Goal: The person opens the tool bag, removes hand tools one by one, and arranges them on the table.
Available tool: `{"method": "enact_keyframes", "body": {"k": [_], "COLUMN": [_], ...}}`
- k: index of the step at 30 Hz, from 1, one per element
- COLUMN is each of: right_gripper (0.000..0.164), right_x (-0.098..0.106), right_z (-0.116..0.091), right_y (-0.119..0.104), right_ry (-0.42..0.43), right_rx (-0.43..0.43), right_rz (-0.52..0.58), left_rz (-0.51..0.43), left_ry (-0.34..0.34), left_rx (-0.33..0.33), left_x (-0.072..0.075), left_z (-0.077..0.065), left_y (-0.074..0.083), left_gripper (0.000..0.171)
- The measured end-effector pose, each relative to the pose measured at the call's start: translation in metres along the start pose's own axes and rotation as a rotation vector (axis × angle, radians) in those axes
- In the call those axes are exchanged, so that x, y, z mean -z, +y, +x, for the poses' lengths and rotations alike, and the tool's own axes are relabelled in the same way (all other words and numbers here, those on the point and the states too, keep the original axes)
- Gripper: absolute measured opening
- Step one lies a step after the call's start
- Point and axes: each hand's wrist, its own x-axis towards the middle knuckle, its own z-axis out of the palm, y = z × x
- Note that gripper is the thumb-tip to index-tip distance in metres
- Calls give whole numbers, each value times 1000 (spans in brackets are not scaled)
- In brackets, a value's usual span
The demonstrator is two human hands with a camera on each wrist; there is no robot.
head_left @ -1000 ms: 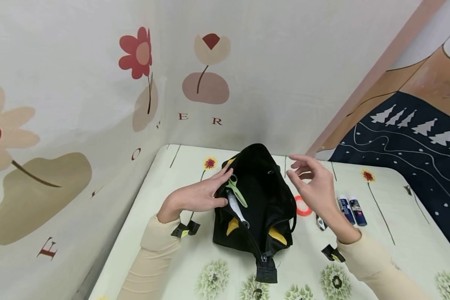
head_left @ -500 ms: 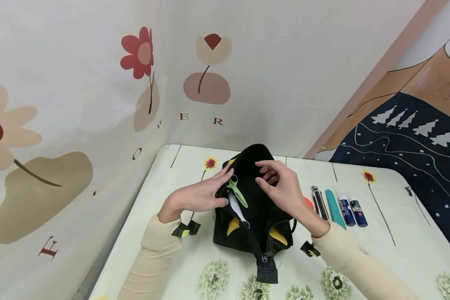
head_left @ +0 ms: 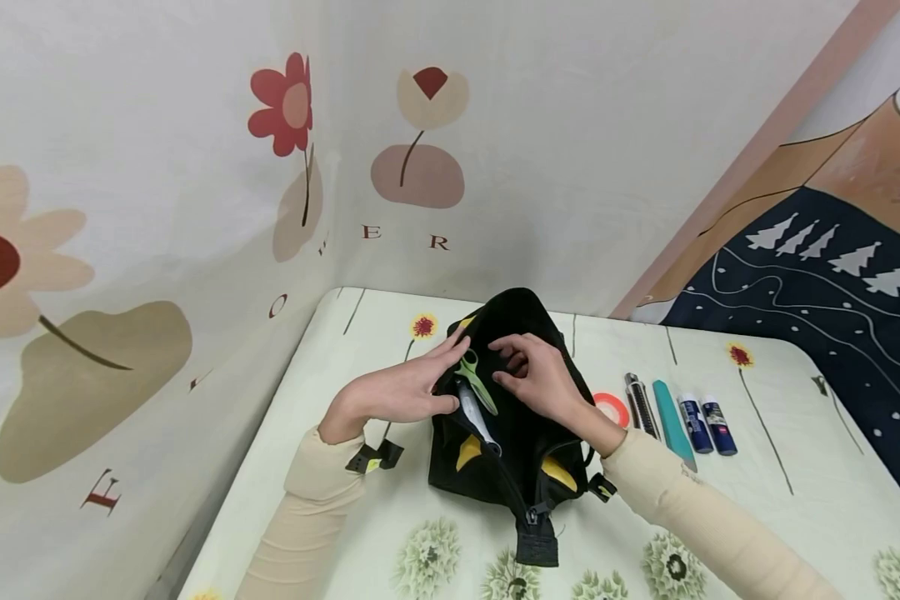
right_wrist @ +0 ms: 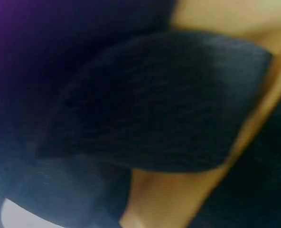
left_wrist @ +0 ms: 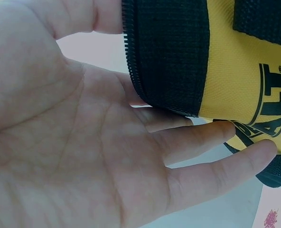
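Observation:
A black and yellow tool bag (head_left: 457,483) stands on the table with its zipped mouth wide apart. My left hand (head_left: 405,387) rests against its left rim, fingers stretched out. In the left wrist view some of those fingers pass behind the zipper edge and others lie along the yellow side (left_wrist: 235,80). Over the mouth, my right hand (head_left: 543,379) reaches in with loosely bent fingers, thumb apart from the index finger, nothing visible between them. Green-handled scissors (head_left: 480,390) and a pale long tool (head_left: 474,412) lean inside the left wall. The right wrist view shows blurred bag fabric (right_wrist: 154,104).
Right of the bag lie a red-orange tape roll (head_left: 612,409), a utility knife (head_left: 641,406), a long teal object (head_left: 671,421) and two blue glue sticks (head_left: 695,423). A printed cloth wall rises behind the table (head_left: 765,517).
My right hand has moved left from beside the bag into its mouth, uncovering the knife, the teal object and the tape roll. The left hand has stayed at the rim.

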Motion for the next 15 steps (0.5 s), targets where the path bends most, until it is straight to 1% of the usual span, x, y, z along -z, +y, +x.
{"method": "enact_keyframes", "body": {"k": [4,9,15], "right_gripper": [38,38,40], "right_x": [-9,-13,-21], "right_z": [0,2,3], "right_y": [9,13,15], "right_ry": [-16,-26,-93], "right_rx": [-12,-38,-109], "right_rz": [-16,-11,-11], "left_rz": [-6,-2,0], "left_ry": [-3,-6,-3], "left_rx": [5,15,14], "left_x": [0,1,0], "left_z": [0,-1,0], "left_y": [2,3,1], "left_gripper": [87,87,86]}}
